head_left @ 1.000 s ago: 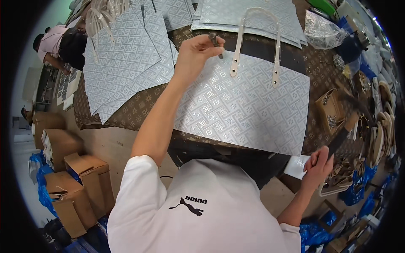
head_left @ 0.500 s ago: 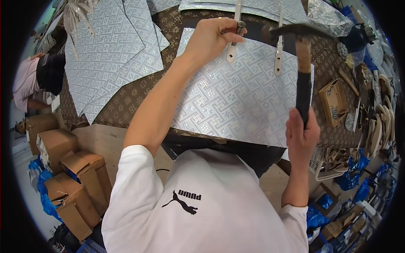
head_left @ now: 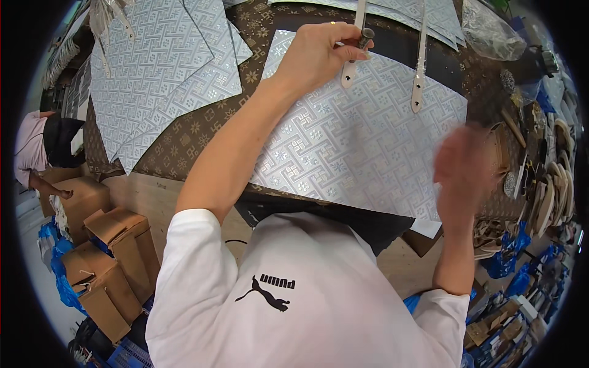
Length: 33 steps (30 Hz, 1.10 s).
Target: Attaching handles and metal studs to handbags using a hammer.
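My left hand (head_left: 322,55) pinches a short metal punch (head_left: 367,34) between thumb and fingers, close above a white strap (head_left: 348,76) with a small hole in its end. A second white strap (head_left: 418,89) lies to its right, with dark holes or studs near its tip. Both straps rest across a silver-blue patterned sheet (head_left: 343,141). Off the sheet's right side, my right hand (head_left: 463,175) is smeared by motion. It appears closed round a hammer (head_left: 486,105), whose handle and head are only a dark blur.
More patterned sheets (head_left: 159,80) overlap at the left of the brown cloth-covered table (head_left: 184,147). Clear plastic (head_left: 491,30) lies at the back right. A small box (head_left: 500,147) and tools line the right side. Cardboard boxes (head_left: 104,270) stand lower left, near another person (head_left: 46,141).
My right hand has swung right, away from the straps, and the hammer has blurred with it. The left hand keeps the punch at the strap. The person at left has stretched out an arm.
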Motion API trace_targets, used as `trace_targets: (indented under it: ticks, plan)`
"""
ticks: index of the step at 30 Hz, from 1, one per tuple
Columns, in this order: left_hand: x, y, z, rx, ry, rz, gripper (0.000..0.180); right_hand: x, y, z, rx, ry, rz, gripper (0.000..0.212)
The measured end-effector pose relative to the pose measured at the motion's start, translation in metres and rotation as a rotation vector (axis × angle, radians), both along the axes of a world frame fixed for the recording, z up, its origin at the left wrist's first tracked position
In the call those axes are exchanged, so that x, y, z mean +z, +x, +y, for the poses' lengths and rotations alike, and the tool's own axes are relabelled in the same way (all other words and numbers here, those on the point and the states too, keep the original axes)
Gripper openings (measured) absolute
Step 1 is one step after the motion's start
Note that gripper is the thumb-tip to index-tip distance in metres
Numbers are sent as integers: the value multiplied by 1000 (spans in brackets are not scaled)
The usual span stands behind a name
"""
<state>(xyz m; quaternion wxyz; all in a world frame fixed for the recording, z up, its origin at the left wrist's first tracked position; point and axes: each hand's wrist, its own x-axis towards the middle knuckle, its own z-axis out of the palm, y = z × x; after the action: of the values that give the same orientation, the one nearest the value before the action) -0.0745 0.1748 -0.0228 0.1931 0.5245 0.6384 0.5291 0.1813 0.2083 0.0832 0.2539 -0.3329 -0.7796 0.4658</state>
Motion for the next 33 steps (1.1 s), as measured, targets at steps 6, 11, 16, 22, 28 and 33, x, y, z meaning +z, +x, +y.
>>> trace_targets:
  ticks: [6, 11, 16, 22, 28, 33]
  plan:
    - [-5, -7, -7, -29, 3, -119, 22, 8, 24, -15, -204, -101, -136, 27]
    - [8, -5, -14, -115, -26, -173, 19, 2, 42, -23, -294, -186, 46, 27]
    - [3, 2, -21, -131, -61, -114, 19, -9, 43, -29, -281, -190, 3, 29]
    - [-6, 2, -25, -91, 2, 3, 22, 23, 41, -38, -314, -29, 73, 29]
    - [-2, 10, -28, -67, -82, 53, 19, -48, 43, -17, -62, 471, -16, 28]
    - [-2, 3, -19, -126, -56, -60, 18, -3, 51, -20, -96, 63, -242, 28]
